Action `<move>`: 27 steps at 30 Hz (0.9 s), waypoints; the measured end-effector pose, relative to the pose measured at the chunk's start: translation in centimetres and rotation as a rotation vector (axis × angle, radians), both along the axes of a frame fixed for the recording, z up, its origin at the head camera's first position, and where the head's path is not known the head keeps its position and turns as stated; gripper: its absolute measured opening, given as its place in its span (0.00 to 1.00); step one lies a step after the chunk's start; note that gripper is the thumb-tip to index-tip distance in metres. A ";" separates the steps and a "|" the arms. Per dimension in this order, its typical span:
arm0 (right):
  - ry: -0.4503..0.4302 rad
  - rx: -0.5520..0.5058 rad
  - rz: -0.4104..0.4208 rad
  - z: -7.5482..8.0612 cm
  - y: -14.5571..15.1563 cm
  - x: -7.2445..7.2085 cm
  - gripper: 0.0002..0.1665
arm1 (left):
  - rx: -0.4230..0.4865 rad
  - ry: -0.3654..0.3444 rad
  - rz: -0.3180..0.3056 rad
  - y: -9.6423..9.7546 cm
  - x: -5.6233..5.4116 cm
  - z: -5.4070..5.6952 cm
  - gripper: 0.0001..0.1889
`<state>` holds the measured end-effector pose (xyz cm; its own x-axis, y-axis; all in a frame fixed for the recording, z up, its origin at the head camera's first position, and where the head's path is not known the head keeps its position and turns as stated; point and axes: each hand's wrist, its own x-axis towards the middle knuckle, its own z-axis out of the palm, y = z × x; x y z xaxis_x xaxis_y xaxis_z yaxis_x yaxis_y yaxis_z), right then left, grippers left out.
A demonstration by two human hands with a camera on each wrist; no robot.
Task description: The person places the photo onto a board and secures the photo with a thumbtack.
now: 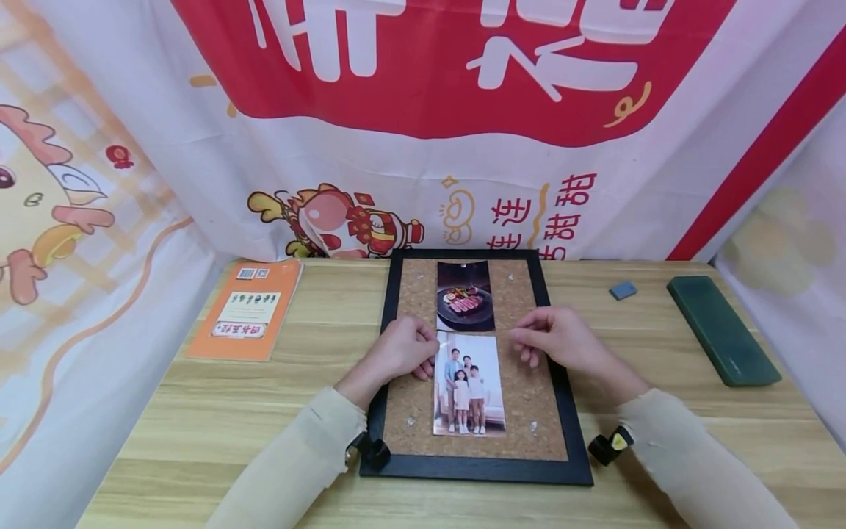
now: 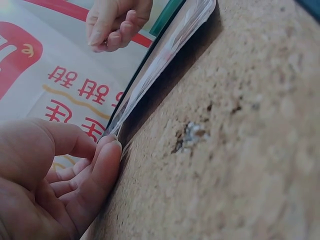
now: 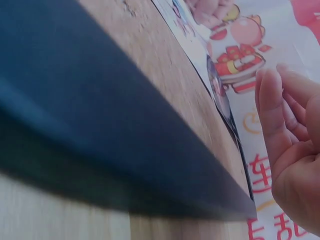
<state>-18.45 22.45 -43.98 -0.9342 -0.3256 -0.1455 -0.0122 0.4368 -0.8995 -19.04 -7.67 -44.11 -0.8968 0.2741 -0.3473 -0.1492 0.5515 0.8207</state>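
On the cork board (image 1: pixel 476 450) with a black frame lie two photos. The upper photo shows a plate of food (image 1: pixel 465 297); a clear pin sits at its top edge. Just below it lies the family photo (image 1: pixel 469 382). My left hand (image 1: pixel 399 347) pinches this photo's upper left edge between thumb and fingers (image 2: pixel 105 165), its edge raised off the cork. To the right of the photos my right hand (image 1: pixel 558 339) hovers over the board's right side, thumb and fingertips (image 3: pixel 271 82) brought together; I cannot tell whether something tiny is between them.
Clear pins (image 1: pixel 534 426) stick in the cork near its corners. An orange booklet (image 1: pixel 241 312) lies left of the board. To the right are a small blue block (image 1: pixel 623 290) and a dark green case (image 1: pixel 723 330). A printed cloth (image 1: pixel 423 169) hangs behind the wooden table.
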 end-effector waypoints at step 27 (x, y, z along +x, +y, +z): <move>-0.150 -0.074 0.102 -1.0 -6.6 -2.0 0.08 | -0.019 0.049 -0.003 0.3 0.0 -0.4 0.07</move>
